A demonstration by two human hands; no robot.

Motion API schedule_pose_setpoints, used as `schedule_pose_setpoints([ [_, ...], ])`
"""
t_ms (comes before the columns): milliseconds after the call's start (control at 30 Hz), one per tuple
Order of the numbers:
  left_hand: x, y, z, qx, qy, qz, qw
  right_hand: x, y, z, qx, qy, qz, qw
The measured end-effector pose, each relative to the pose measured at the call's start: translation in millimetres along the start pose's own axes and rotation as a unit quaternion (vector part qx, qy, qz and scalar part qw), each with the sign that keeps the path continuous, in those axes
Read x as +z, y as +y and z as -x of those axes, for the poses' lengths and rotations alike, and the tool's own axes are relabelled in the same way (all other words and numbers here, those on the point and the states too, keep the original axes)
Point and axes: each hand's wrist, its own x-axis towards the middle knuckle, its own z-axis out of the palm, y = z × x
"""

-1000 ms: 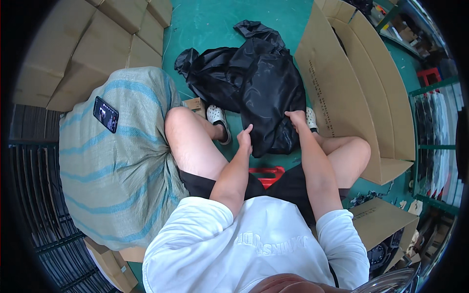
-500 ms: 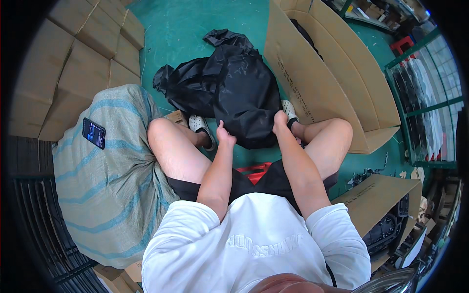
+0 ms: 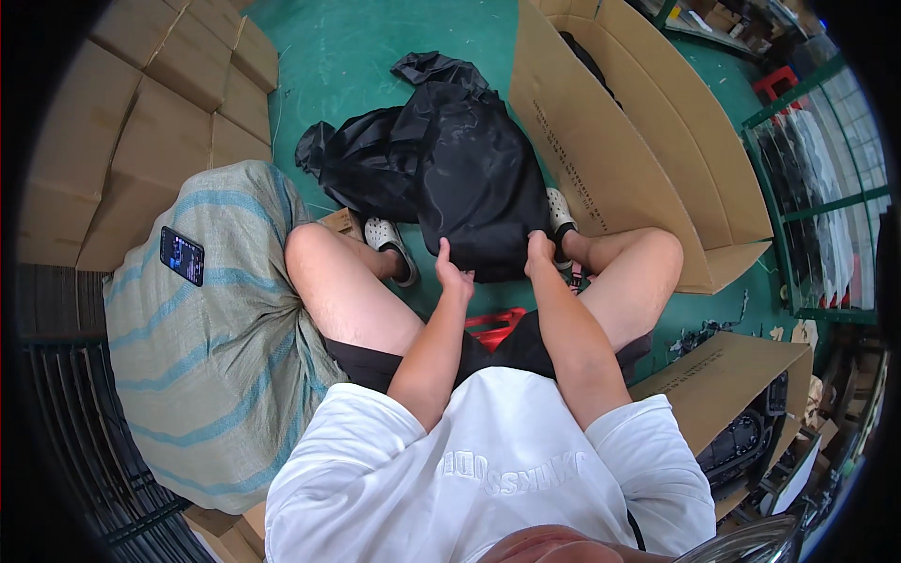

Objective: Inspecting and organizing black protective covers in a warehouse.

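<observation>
A heap of thin, slightly shiny black fabric (image 3: 479,188) lies on the floor between my feet, its nearest part pulled fairly smooth into a rounded shape. At that part's near left corner is my left hand (image 3: 455,274), thumb pointing up and the other fingers curled at the fabric's edge. My right hand (image 3: 540,253) grips the near right corner, its fingers partly hidden by the cloth. Whether the fabric is a bag or a cover I cannot tell.
A tall open carton (image 3: 619,141) stands at the right, with something black inside. A striped woven sack (image 3: 216,347) at my left carries a phone (image 3: 181,256). Stacked cartons (image 3: 169,122) rise behind it. A smaller carton (image 3: 723,385) with black parts sits at lower right.
My left hand has moved right, closer to my right hand, along the near edge. The near part of the fabric is smoother and has shifted slightly to the right.
</observation>
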Motion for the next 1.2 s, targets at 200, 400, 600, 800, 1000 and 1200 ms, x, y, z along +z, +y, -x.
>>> schedule_pose_setpoints([
  [200,-18,-11,-6,-0.009,0.11,-0.032,0.993,4,31,15,-0.024,0.09,0.058,0.994],
  [400,-56,-21,-44,-0.063,0.212,-0.076,0.972,10,38,42,-0.049,0.143,0.136,0.979],
  [600,-54,-33,-49,-0.066,0.206,-0.056,0.975,3,47,10,-0.023,0.128,0.078,0.988],
  [800,-75,-29,-68,-0.071,0.212,-0.115,0.968,15,48,8,0.061,0.141,-0.049,0.987],
  [1000,-79,-33,-73,-0.064,0.258,-0.142,0.954,19,56,1,0.087,0.126,-0.121,0.981],
  [1200,-79,-40,-80,-0.05,0.262,-0.139,0.954,24,72,-21,0.053,0.119,-0.154,0.979],
])
